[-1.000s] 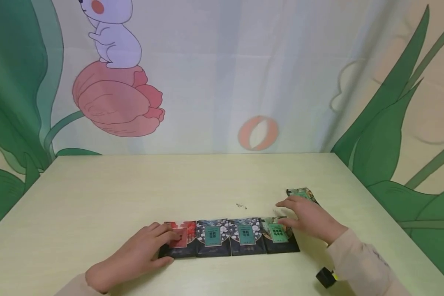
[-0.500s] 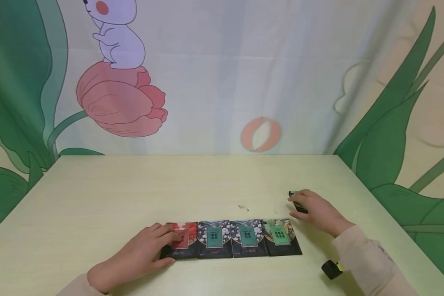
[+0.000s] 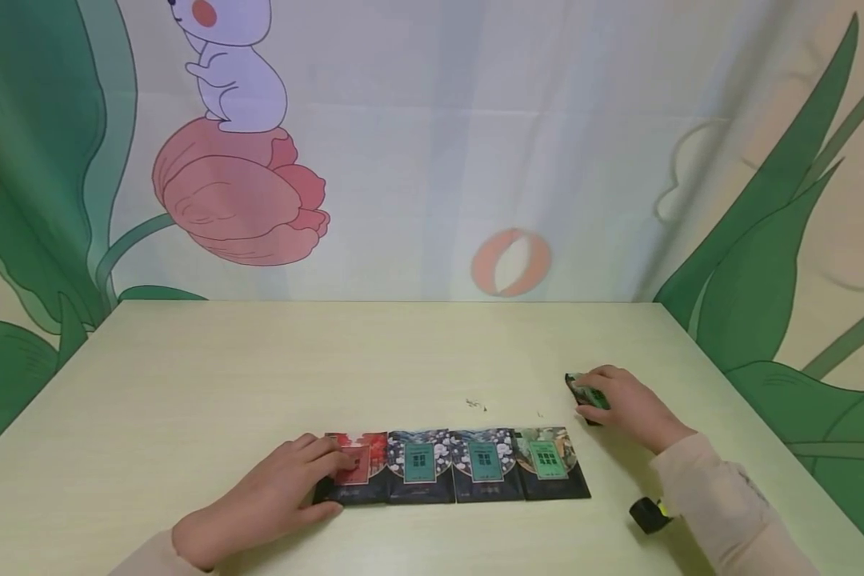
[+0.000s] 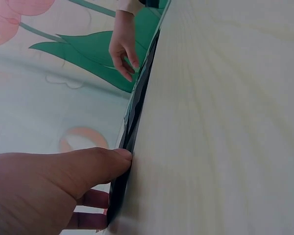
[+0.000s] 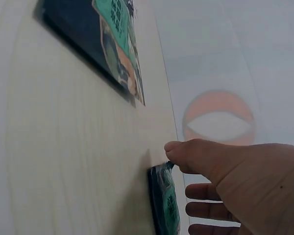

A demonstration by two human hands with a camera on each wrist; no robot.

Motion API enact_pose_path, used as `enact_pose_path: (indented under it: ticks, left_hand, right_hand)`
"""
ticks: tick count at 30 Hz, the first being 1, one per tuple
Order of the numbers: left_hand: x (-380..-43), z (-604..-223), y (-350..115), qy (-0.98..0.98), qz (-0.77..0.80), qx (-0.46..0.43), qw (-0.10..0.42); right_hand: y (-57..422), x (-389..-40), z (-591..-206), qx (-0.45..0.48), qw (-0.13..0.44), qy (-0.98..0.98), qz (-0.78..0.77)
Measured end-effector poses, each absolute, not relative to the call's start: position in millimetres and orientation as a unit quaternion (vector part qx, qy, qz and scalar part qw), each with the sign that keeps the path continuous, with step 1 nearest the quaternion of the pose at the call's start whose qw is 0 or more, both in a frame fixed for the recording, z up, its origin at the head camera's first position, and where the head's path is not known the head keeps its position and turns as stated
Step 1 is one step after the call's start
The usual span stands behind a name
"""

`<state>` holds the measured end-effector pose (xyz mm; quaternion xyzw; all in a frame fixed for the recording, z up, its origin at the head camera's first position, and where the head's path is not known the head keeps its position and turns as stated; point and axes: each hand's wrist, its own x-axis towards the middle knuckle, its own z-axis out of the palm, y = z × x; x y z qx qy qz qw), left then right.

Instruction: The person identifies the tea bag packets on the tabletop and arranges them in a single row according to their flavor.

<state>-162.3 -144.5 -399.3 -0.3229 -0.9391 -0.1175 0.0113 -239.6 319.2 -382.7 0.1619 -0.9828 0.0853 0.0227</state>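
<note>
Several flat tea sachets lie side by side in a row on the table. The red tea sachet [image 3: 358, 472] is at the left end, then two blue floral tea sachets [image 3: 419, 468], and a green tea sachet [image 3: 550, 464] at the right end. My left hand [image 3: 274, 488] rests on the red one, fingers on its face and thumb by its lower left corner. Beyond the row's right end, my right hand [image 3: 622, 404] holds another green tea sachet [image 3: 589, 394] between thumb and fingers. That sachet [image 5: 165, 205] looks tilted in the right wrist view, partly hidden by the hand.
Dark crumbs [image 3: 477, 405] lie on the pale table [image 3: 317, 360] behind the row. A small black object with a bit of yellow [image 3: 650, 516] shows at the right sleeve [image 3: 723, 500]. A printed cloth [image 3: 403, 160] hangs along the table's back edge.
My right hand has moved right and away from the row's end to the separate green tea sachet and taken hold of it, tilting it. The left hand has stayed on the red sachet.
</note>
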Motion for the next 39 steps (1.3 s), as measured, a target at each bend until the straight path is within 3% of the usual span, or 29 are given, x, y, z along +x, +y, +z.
enact_pose_path:
  ticks: [39]
  left_hand:
    - [-162.5, -399.5, -144.3, -0.941, -0.114, -0.317, 0.002]
  right_hand:
    - [327.2, -244.4, -387.1, 0.135, -0.028, -0.987, 0.079]
